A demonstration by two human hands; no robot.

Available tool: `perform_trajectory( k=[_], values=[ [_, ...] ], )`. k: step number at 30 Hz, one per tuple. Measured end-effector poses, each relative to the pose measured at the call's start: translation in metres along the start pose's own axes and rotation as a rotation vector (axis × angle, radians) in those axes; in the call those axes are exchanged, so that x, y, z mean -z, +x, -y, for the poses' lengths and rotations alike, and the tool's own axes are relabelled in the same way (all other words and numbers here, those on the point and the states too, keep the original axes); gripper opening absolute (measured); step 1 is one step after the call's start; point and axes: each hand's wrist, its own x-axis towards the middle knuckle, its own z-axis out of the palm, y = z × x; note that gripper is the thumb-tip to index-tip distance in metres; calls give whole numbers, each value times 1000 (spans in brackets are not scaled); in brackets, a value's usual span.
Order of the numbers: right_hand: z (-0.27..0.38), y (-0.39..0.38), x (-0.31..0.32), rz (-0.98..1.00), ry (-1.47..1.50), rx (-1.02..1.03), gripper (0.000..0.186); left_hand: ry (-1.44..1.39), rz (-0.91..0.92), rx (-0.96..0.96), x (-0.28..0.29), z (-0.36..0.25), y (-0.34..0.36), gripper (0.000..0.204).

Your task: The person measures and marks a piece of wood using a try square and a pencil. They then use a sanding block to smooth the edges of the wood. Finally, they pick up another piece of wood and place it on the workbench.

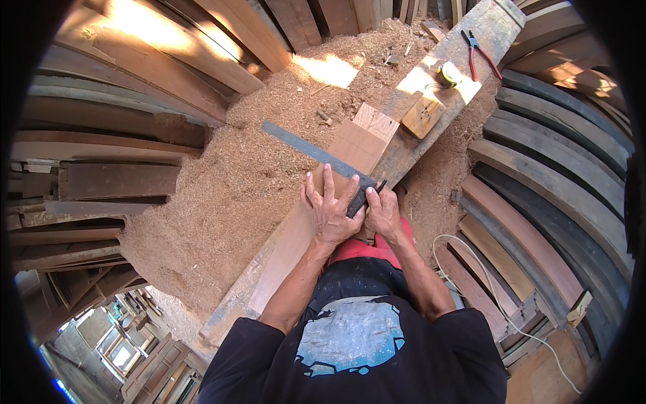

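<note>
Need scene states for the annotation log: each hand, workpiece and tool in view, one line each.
Left hand, fingers spread, on the square
Right hand, fingers closed around a dark pencil-like stick, beside the square
Square, metal blade laid across the board
Board, lying along the bench plank
Pliers, on the plank, red handles spread
Tape measure, on the plank; blade in or out unclear
Wooden block, lying on the plank
</note>
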Motion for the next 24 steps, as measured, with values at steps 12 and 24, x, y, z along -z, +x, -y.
perform_trajectory(
  k=[12,24],
  values=[
    [17,7,22,-143,-349,75,29,3,28,20,8,-5,4,75],
    [107,55,38,30,-84,196,33,26,4,21,2,-3,1,73]
  ],
)
